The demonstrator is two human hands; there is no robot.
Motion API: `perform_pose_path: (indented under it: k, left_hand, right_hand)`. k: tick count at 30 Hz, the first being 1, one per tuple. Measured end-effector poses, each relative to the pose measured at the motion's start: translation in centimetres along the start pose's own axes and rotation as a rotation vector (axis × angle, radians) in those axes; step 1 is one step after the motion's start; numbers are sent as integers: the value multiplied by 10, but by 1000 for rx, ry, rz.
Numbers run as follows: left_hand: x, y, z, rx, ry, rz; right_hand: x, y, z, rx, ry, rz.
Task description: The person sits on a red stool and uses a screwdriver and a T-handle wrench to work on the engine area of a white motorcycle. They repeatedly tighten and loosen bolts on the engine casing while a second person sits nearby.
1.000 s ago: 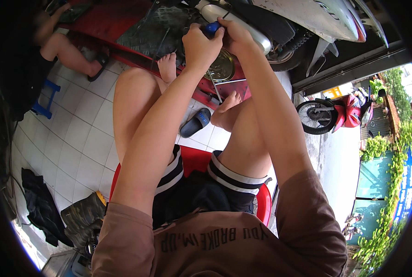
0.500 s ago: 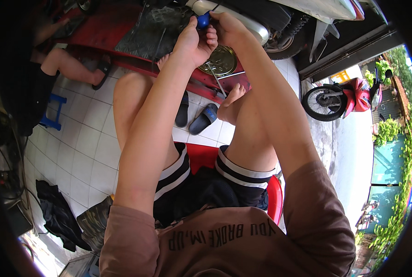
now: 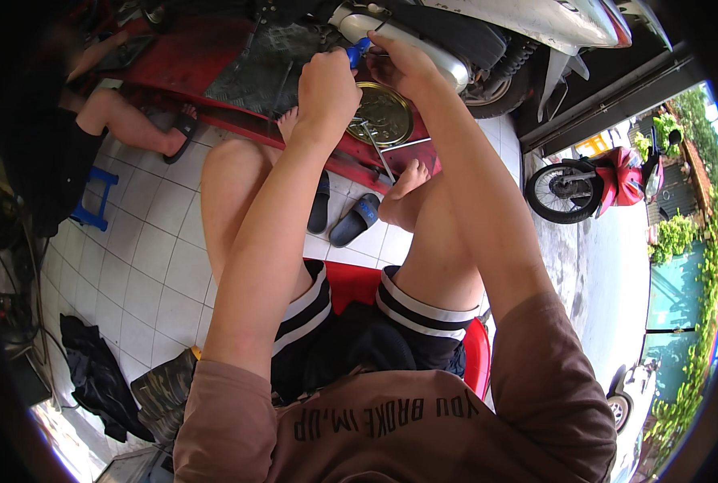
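My left hand is closed with its back up, at the end of a small blue tool beside a scooter's silver casing. My right hand grips the tool from the right, thumb and finger near its top. Below my hands, a round gold-coloured metal tray sits on a red lift platform, with a metal cross-shaped wrench over its near part. The exact shape of the blue tool is hidden by my fingers.
Another person is at the far left beside a blue stool. Black slippers lie on white tiles below my bare feet. Dark clothing lies at lower left. A red motorbike stands outside the doorway at right.
My left hand has turned from palm and curled fingers showing to back up, and sits slightly lower and further left than a second ago. A white vehicle has appeared outside at lower right.
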State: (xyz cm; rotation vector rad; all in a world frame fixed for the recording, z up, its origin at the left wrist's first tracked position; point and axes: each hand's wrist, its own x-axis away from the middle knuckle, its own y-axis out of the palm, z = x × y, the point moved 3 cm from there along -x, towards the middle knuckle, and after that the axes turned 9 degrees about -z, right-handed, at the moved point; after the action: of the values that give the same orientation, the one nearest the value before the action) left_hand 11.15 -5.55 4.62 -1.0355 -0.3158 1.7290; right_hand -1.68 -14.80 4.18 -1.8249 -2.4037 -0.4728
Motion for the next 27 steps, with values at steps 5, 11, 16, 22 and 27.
perform_pose_path:
  k: [5, 11, 16, 22, 27]
  left_hand:
    - [2, -1, 4, -53, 166, 68]
    - [5, -2, 11, 7, 173, 80]
    - [3, 12, 8, 346, -74, 64]
    - [7, 30, -4, 1426, -697, -396]
    - [4, 34, -2, 1775, -780, -332]
  right_hand:
    - [3, 9, 1, 90, 43, 78]
    - [0, 9, 4, 45, 34, 97]
    - [-14, 1, 9, -36, 33, 5]
    - [-7, 14, 6, -72, 71, -11]
    - [-6, 9, 6, -72, 90, -110]
